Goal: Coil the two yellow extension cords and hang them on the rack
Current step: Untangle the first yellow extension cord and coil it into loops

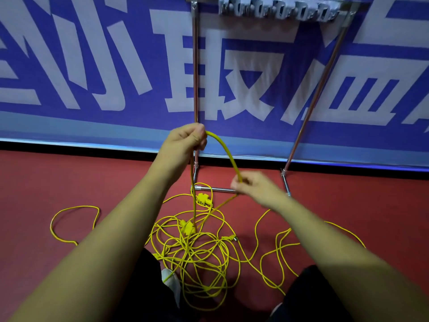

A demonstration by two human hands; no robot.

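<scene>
Both hands grip one yellow cord (228, 156): left hand (185, 141) raised, right hand (249, 185) lower, above the floor tangle (199, 252).

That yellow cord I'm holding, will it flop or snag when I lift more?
Probably floppy: the yellow cord bends in an arc between the left hand and right hand. Likely to snag, since the pile on the floor lies in crossed loops.
</scene>
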